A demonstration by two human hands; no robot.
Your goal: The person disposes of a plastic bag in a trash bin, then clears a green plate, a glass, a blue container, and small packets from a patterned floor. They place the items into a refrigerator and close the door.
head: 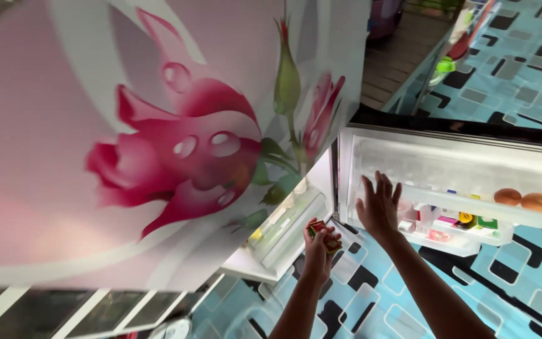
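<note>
Left hand point(321, 242) fingers closed around small red-green packet point(329, 237), probably light and crushable; grip its edges. Right hand point(379, 204) spread open on fridge door point(371, 157).

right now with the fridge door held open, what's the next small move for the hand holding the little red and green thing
Probably carry the left hand and its small red and green item forward toward the open white fridge. The right hand rests spread on the white fridge door, which is open, so nothing visible blocks the way.
</note>
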